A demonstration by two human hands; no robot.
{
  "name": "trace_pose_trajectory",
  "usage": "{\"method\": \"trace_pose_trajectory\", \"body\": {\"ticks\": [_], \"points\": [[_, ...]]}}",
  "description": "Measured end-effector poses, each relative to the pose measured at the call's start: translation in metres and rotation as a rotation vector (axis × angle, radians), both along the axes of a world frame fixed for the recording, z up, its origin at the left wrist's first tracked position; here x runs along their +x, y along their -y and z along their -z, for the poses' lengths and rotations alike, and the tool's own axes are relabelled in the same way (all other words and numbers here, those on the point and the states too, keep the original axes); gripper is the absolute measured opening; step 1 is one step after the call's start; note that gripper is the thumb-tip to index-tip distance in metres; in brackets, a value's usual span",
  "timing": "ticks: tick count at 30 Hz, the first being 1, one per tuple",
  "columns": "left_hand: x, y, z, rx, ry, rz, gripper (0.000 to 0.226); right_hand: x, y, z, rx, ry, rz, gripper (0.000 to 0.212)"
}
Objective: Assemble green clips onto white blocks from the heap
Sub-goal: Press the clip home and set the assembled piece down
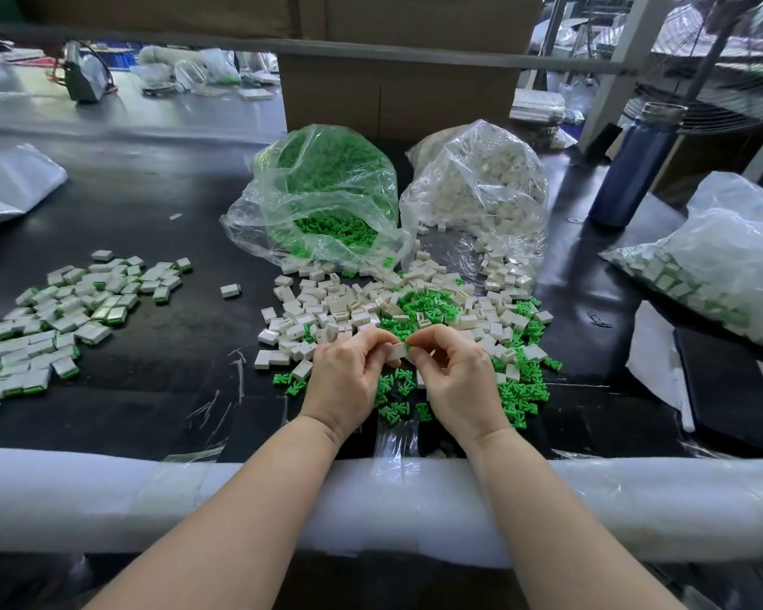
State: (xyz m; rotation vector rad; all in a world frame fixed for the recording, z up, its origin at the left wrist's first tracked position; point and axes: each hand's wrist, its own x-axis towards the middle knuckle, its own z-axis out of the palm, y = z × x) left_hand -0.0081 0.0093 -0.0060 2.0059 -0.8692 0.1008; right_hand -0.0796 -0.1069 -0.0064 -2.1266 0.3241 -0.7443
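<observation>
**A:** so what's nearest in the shot?

**B:** a white padded rail along the table edge, both forearms crossing over it. Just past it the left hand pinches a small white block by its left end. The right hand has thumb and forefinger curled at the block's right end, with a bit of green clip showing at the fingertips. Can't tell how far the clip is seated.

**A:** what do the parts look like?

**B:** blocks are little white rectangular housings, some with a slot open on one face. Clips are bright green and small with prongs. Both are mixed in the heap right under and beyond the hands, on the black table.

**A:** finished ones?

**B:** pile off to the left, white with a green edge showing.

**A:** and further back?

**B:** two clear bags lying open toward the heap, green bag on the left, white bag touching it on the right. Dark blue bottle far right, cardboard box behind the bags.
</observation>
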Motion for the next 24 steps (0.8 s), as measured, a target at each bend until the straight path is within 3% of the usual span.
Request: {"method": "trace_pose_trajectory", "body": {"ticks": [14, 24], "points": [[0.001, 0.0001, 0.0004, 0.031, -0.006, -0.042, 0.016, 0.001, 0.0013, 0.0007, 0.042, 0.002, 0.001, 0.006], [0.0012, -0.0006, 0.0005, -0.023, -0.138, 0.043, 0.017, 0.0013, 0.0021, 0.001, 0.105, -0.033, 0.002, 0.013]]}}
